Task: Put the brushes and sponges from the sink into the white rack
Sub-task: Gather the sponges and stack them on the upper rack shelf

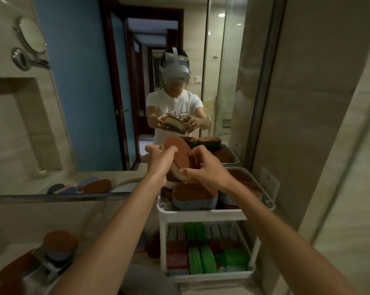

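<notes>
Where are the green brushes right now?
The green brushes lie in the white rack's lower tier, right of centre, beside pink ones, under the sponge shelf.

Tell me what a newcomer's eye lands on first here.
Both bare hands, left hand and right hand, grip a rust-topped oval sponge above the white plastic rack, whose top tier holds similar sponges. Below, green and red bristle brushes fill the lower tier.
</notes>
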The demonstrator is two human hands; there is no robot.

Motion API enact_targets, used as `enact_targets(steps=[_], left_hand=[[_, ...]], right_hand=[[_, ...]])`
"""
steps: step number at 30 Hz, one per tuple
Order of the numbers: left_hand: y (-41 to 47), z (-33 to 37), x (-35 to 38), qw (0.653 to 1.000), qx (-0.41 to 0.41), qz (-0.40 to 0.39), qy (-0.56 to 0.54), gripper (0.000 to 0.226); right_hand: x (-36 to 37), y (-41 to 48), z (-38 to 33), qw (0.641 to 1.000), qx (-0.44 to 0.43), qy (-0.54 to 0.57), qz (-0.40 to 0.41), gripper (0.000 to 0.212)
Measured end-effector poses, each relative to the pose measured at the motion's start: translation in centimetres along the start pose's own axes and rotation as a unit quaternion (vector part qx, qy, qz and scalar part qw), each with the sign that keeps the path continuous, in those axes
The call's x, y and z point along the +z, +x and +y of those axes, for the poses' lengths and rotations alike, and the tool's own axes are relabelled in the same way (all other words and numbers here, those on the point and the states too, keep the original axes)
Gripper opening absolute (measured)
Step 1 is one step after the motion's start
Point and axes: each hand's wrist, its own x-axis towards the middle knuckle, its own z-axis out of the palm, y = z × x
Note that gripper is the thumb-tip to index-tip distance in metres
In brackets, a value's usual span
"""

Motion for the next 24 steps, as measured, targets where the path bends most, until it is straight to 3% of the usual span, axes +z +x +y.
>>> enact_targets(steps=[2, 4, 6, 9, 12, 18, 24], left_hand=[[0.5, 0.4, 0.8, 0.998, -0.032, -0.035, -0.034, 0.044], [0.7, 0.6, 1.1, 0.995, -0.035, -0.082, -0.032, 0.033], [1.1, 0.4, 0.9, 0.994, 0.005, -0.099, 0.051, 0.014], [1.9, -0.9, 0.1, 0.967, 0.07, -0.101, 0.224, 0.028], [2.2, -2.4, -0.4, 0.931, 0.08, -0.128, 0.333, 0.038], [2.5, -4.0, -0.9, 0.942, 0.03, -0.17, 0.288, 0.031], [2.4, -3.9, -1.6, 0.945, 0.039, -0.171, 0.277, 0.037]], right_hand=[[0.0, 0.7, 0.2, 0.999, 0.007, -0.029, 0.035, 0.043], [-0.3, 1.4, 0.7, 0.997, 0.047, -0.032, 0.059, 0.043], [-0.8, 2.1, 1.6, 0.99, 0.099, -0.059, 0.078, 0.042], [-1.1, 2.8, 3.1, 0.974, 0.161, -0.129, 0.089, 0.043], [-0.4, 3.5, 3.9, 0.968, 0.183, -0.156, 0.074, 0.049], [1.4, 4.2, 3.7, 0.963, 0.198, -0.181, 0.027, 0.053], [2.5, 4.4, 4.0, 0.958, 0.186, -0.219, -0.017, 0.06]])
